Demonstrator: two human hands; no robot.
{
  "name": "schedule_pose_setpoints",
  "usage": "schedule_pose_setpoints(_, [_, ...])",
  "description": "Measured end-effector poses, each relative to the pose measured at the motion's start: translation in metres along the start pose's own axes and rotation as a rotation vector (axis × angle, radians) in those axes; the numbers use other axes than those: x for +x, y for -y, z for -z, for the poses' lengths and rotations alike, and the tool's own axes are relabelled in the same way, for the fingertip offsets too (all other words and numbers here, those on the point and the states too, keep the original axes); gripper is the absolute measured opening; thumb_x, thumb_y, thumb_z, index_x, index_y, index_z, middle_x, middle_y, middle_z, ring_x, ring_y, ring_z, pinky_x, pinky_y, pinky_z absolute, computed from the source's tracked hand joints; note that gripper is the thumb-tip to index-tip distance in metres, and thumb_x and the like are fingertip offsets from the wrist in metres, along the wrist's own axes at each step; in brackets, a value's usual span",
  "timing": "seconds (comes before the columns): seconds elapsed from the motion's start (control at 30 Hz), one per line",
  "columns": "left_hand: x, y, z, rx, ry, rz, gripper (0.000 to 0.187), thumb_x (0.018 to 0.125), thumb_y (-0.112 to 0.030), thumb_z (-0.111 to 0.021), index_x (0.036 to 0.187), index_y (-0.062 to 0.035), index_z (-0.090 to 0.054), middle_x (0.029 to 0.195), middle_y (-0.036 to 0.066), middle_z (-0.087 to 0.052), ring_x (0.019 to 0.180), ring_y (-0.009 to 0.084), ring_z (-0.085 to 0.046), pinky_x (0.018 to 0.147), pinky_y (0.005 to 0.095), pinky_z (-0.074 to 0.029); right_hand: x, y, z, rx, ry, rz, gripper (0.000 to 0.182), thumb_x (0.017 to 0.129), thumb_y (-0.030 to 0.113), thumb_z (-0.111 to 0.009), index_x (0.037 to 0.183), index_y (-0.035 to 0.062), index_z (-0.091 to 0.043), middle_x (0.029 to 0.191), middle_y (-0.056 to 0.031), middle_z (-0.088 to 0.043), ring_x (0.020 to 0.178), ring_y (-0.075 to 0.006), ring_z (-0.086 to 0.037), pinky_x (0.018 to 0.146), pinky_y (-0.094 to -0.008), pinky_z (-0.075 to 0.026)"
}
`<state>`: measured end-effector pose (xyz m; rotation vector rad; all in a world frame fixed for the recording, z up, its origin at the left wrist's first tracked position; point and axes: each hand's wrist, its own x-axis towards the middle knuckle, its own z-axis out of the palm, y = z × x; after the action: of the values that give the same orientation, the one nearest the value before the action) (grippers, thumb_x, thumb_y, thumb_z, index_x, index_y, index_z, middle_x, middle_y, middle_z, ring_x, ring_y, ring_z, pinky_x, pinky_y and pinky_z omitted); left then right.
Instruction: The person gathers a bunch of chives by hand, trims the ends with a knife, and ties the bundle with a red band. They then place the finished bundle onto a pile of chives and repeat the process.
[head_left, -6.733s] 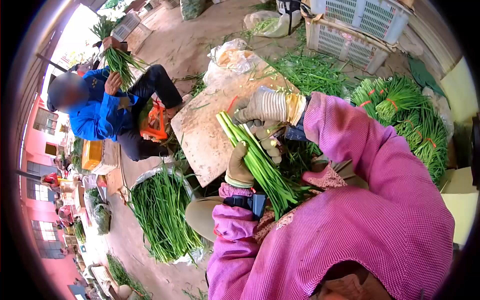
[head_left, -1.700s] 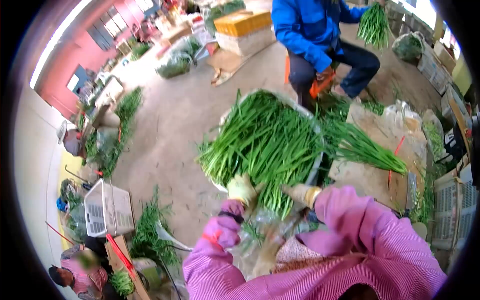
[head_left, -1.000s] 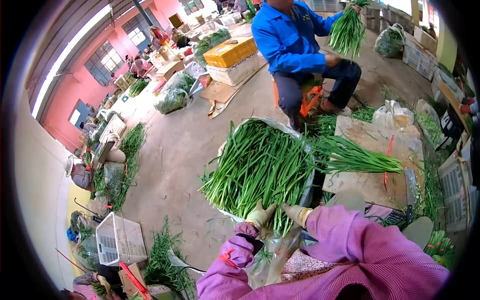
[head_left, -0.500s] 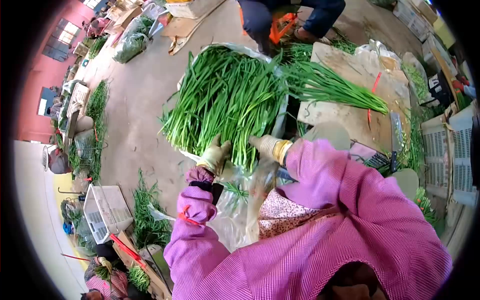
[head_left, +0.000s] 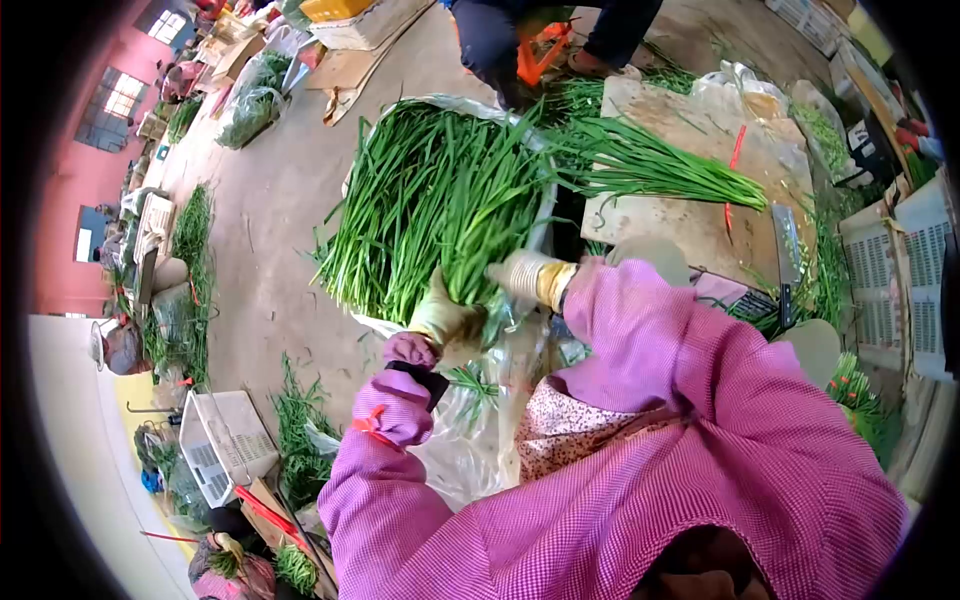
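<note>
Long green garlic chives [head_left: 410,200] lie heaped in a crate lined with white plastic [head_left: 543,160], stem ends toward me. My gloved left hand [head_left: 440,312] is closed round the stem ends of a bunch at the near edge. On the right side of that same bunch, my gloved right hand [head_left: 525,274] presses with curled fingers; its fingertips are partly hidden among the stems and a little blurred. Clear plastic sheeting [head_left: 465,440] hangs below my hands, in front of my lap.
To the right, a wooden board [head_left: 650,225] carries another chive bunch [head_left: 680,175], a red tie [head_left: 735,150] and a knife [head_left: 787,260]. A person's legs [head_left: 490,45] are beyond the crate. A white crate [head_left: 225,445] and loose greens [head_left: 305,420] lie at left.
My left hand has moved slightly right and closed round the stem ends. My right hand has shifted a little left and up against the bunch. The whole view has shifted slightly.
</note>
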<state>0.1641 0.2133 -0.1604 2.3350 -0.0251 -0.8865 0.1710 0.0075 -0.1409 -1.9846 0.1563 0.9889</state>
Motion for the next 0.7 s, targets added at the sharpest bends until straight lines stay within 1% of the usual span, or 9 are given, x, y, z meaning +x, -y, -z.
schedule_pose_setpoints(0.1, [0.014,0.019,0.011,-0.274,-0.071,-0.095,0.101,0.071,-0.022,-0.087,0.146,-0.0007,-0.023,0.117,0.015,-0.065,0.102,0.0225,-0.063,0.091,0.033,-0.05,0.011,0.001,0.023,-0.109,-0.066,0.082,0.048,0.097,0.036,-0.041,0.102,-0.0024,-0.069,0.101,-0.0203,-0.069,0.09,-0.0348,-0.068,0.081,-0.0433,-0.053])
schedule_pose_setpoints(0.17, [0.026,0.027,0.022,-0.214,-0.006,-0.126,0.101,0.072,-0.027,-0.086,0.146,0.0019,-0.024,0.117,0.017,-0.065,0.103,0.0238,-0.064,0.09,0.0327,-0.05,0.0,0.018,0.04,-0.433,-0.354,0.291,0.034,0.098,0.021,-0.043,0.102,0.0007,-0.07,0.102,-0.0178,-0.07,0.097,-0.033,-0.067,0.079,-0.0412,-0.055])
schedule_pose_setpoints(0.27, [0.006,-0.006,0.026,0.18,-0.101,-0.037,0.099,0.075,-0.033,-0.081,0.148,0.0026,-0.024,0.12,0.023,-0.063,0.11,0.0299,-0.064,0.093,0.0349,-0.05,0.01,0.045,0.058,-0.348,-0.545,0.383,0.027,0.096,0.013,-0.047,0.106,0.0015,-0.069,0.109,-0.0172,-0.068,0.099,-0.031,-0.068,0.08,-0.0389,-0.057])
schedule_pose_setpoints(0.33, [-0.016,-0.044,0.027,0.256,-0.055,0.099,0.097,0.077,-0.034,-0.078,0.149,0.0013,-0.024,0.122,0.026,-0.062,0.113,0.0353,-0.062,0.095,0.0386,-0.049,0.037,0.056,0.061,-0.53,-0.444,0.333,0.025,0.093,0.01,-0.053,0.111,0.0023,-0.069,0.106,-0.0133,-0.07,0.093,-0.03,-0.07,0.082,-0.0381,-0.058])
schedule_pose_setpoints(0.4, [-0.012,-0.024,0.012,0.358,-0.173,-0.05,0.093,0.077,-0.029,-0.077,0.148,-0.0014,-0.025,0.122,0.025,-0.062,0.111,0.0375,-0.062,0.097,0.0401,-0.049,0.068,0.06,0.052,-0.682,-0.259,0.148,0.029,0.086,0.007,-0.065,0.115,0.005,-0.069,0.107,-0.0103,-0.072,0.096,-0.0282,-0.071,0.083,-0.0407,-0.058])
schedule_pose_setpoints(0.43, [-0.011,-0.02,0.008,0.341,-0.189,-0.084,0.09,0.078,-0.025,-0.077,0.148,-0.0028,-0.025,0.121,0.024,-0.062,0.11,0.038,-0.062,0.097,0.0408,-0.049,0.072,0.054,0.046,-1.004,-0.219,0.29,0.035,0.082,0.008,-0.07,0.117,0.0067,-0.068,0.109,-0.0116,-0.071,0.098,-0.0284,-0.071,0.08,-0.041,-0.059])
schedule_pose_setpoints(0.57, [0.008,0.02,0.005,0.031,-0.126,-0.126,0.104,0.073,-0.035,-0.082,0.15,0.0,-0.022,0.125,0.025,-0.061,0.113,0.0355,-0.062,0.098,0.0372,-0.048,0.061,0.055,0.05,-1.07,-0.149,0.3,0.035,0.086,0.009,-0.065,0.12,0.0071,-0.066,0.11,-0.0117,-0.071,0.097,-0.0284,-0.07,0.078,-0.0409,-0.059])
schedule_pose_setpoints(0.63, [-0.012,-0.011,0.018,-0.168,-0.065,0.073,0.104,0.074,-0.023,-0.085,0.15,0.0027,-0.02,0.116,0.02,-0.066,0.103,0.0251,-0.065,0.09,0.0304,-0.051,0.06,0.054,0.059,-0.972,-0.186,0.28,0.034,0.09,0.014,-0.06,0.123,0.0082,-0.063,0.103,-0.0102,-0.071,0.097,-0.0266,-0.07,0.077,-0.0415,-0.059])
schedule_pose_setpoints(0.7, [0.003,0.012,0.022,-0.347,0.002,0.014,0.102,0.075,-0.019,-0.085,0.15,0.0037,-0.02,0.115,0.017,-0.066,0.1,0.0212,-0.064,0.088,0.0301,-0.051,0.042,0.059,0.076,-0.949,-0.223,0.329,0.031,0.094,0.019,-0.053,0.121,0.0095,-0.063,0.107,-0.0109,-0.07,0.098,-0.0277,-0.07,0.078,-0.0421,-0.058])
